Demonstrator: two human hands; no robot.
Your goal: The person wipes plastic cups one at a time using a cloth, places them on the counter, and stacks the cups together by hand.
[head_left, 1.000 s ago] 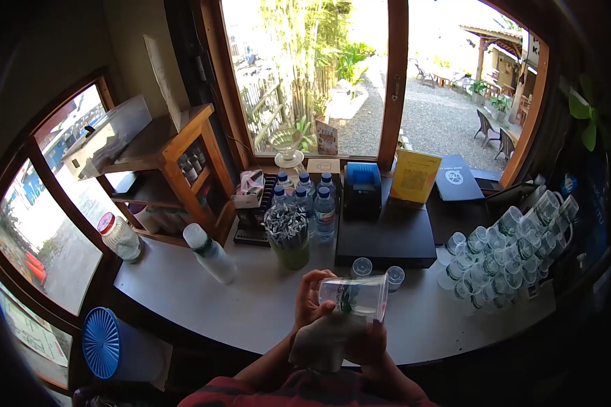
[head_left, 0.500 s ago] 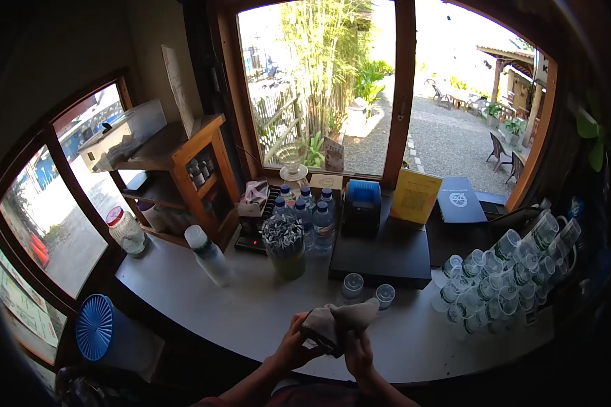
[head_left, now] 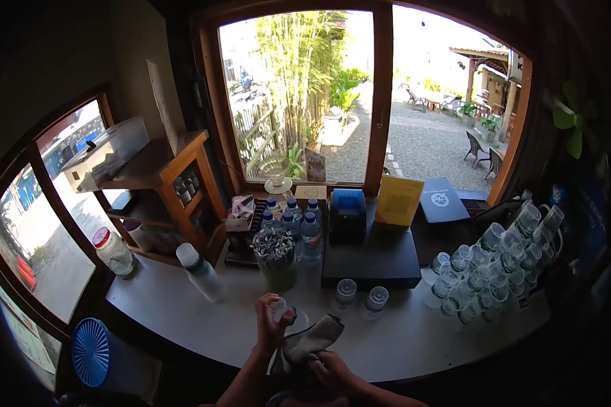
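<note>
My left hand [head_left: 270,325] is raised over the front of the counter, its fingers closed round a clear cup [head_left: 278,308] that they partly hide. Close by on the right, my right hand [head_left: 329,370] grips a grey cloth [head_left: 316,337], which hangs folded between both hands. Two clear cups stand side by side just beyond the cloth, a left one [head_left: 346,292] and a right one [head_left: 377,298].
Many stacked clear cups [head_left: 482,275] fill the counter's right side. Behind my hands stand a green container of wrapped straws [head_left: 276,261], water bottles [head_left: 311,237] and a black cash drawer [head_left: 371,258]. A white-capped bottle [head_left: 198,271] and red-lidded jar [head_left: 113,252] stand left.
Both hands were together on the bunched cloth. Now my left hand has come away to the left with the clear cup, while the cloth hangs from my right hand. The view has shifted slightly.
</note>
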